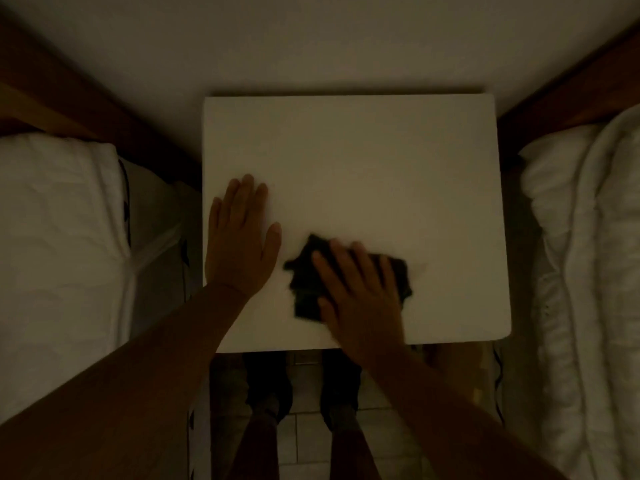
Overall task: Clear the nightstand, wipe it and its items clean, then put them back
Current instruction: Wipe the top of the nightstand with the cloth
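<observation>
The white nightstand (363, 161) fills the middle of the dim view, its top bare apart from my hands and a cloth. A dark crumpled cloth (306, 278) lies near the front edge. My right hand (360, 299) presses flat on the cloth with straight, spread fingers; it is blurred by motion. My left hand (240, 237) rests palm down on the tabletop at the left edge, fingers straight and together. None of the nightstand's items are visible.
A bed with white bedding (59, 254) stands close on the left, and another with a rumpled white duvet (588, 271) on the right. A pale wall (311, 39) backs the nightstand. My legs and feet (266, 393) stand on tiled floor below.
</observation>
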`<action>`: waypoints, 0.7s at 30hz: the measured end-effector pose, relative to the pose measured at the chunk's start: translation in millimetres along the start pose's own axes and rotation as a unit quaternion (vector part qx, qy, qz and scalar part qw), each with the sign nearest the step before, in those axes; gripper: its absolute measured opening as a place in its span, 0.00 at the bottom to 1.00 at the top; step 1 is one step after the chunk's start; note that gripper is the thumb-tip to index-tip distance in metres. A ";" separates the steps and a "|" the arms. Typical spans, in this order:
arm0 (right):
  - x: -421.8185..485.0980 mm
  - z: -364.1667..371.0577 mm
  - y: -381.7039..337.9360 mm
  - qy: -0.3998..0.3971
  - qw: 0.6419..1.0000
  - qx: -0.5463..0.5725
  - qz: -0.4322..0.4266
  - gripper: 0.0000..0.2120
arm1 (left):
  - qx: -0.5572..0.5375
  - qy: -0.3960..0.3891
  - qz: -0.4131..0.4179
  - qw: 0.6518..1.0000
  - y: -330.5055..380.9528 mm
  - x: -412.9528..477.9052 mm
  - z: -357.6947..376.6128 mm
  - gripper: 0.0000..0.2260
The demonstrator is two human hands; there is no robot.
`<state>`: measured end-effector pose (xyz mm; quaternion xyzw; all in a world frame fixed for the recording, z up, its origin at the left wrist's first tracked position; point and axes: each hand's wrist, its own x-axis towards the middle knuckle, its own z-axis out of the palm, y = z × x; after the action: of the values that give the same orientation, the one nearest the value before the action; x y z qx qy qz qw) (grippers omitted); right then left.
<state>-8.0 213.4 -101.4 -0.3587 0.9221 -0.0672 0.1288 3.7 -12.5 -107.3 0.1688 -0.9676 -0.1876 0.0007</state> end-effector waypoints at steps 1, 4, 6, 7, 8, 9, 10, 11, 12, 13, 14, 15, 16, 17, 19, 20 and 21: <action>8.3 -4.1 18.4 0.004 1.000 -0.015 0.019 0.29 | 0.006 -0.001 0.000 1.000 0.1 0.3 0.4 0.27; 24.7 -15.0 73.7 0.024 0.996 -0.042 0.078 0.29 | 0.027 -0.010 -0.004 1.000 0.6 0.6 0.9 0.28; 29.1 -21.0 106.3 0.036 0.990 -0.054 0.123 0.29 | 0.036 -0.012 -0.006 0.999 0.9 1.0 0.5 0.28; 30.4 -24.1 120.7 0.041 0.987 -0.056 0.146 0.29 | 0.038 -0.012 -0.007 0.999 1.2 1.3 0.2 0.28; 30.8 -27.2 134.2 0.046 0.984 -0.057 0.165 0.29 | 0.040 -0.011 -0.008 0.999 1.6 1.6 0.0 0.28; 30.4 -30.0 146.4 0.050 0.980 -0.057 0.182 0.29 | 0.040 -0.010 -0.007 0.999 2.1 1.6 -0.2 0.28; 29.3 -32.6 156.7 0.054 0.977 -0.054 0.198 0.29 | 0.041 -0.011 -0.007 0.999 2.2 1.4 -0.4 0.28; 28.0 -35.2 165.6 0.059 0.974 -0.048 0.215 0.29 | 0.042 -0.012 -0.007 0.999 2.5 1.6 -0.3 0.28; 26.5 -37.1 172.9 0.064 0.970 -0.038 0.232 0.29 | 0.045 -0.015 -0.010 0.999 2.6 1.7 -0.3 0.29; 24.5 -38.2 178.1 0.068 0.967 -0.025 0.246 0.29 | 0.050 -0.019 -0.012 0.999 3.1 1.8 -0.7 0.29; 21.7 -38.1 180.7 0.071 0.965 -0.015 0.253 0.29 | 0.054 -0.023 -0.014 0.998 3.5 1.9 -1.5 0.29; 18.3 -37.1 180.7 0.072 0.964 -0.010 0.254 0.29 | 0.056 -0.026 -0.016 0.998 3.7 2.1 -2.5 0.29; 14.3 -35.8 179.5 0.072 0.964 -0.008 0.256 0.29 | 0.054 -0.028 -0.016 0.998 4.6 2.3 -3.2 0.29; 9.8 -34.2 177.0 0.072 0.963 -0.005 0.260 0.29 | 0.053 -0.031 -0.016 0.998 5.2 2.3 -4.2 0.30; -3.3 -30.9 169.2 0.069 0.959 0.004 0.273 0.29 | 0.056 -0.039 -0.016 0.998 6.3 2.4 -5.8 0.30; -11.8 -29.0 164.8 0.066 0.958 0.006 0.278 0.29 | 0.059 -0.041 -0.016 0.997 7.0 2.5 -6.0 0.30; -21.1 -26.9 159.8 0.061 0.957 0.006 0.283 0.29 | 0.062 -0.042 -0.016 0.997 7.2 2.2 -6.2 0.30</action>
<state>-103.7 345.8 -106.2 -0.0779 0.9915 -0.0559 0.0881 -0.3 -9.2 -99.0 0.1759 -0.9737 -0.1346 -0.0534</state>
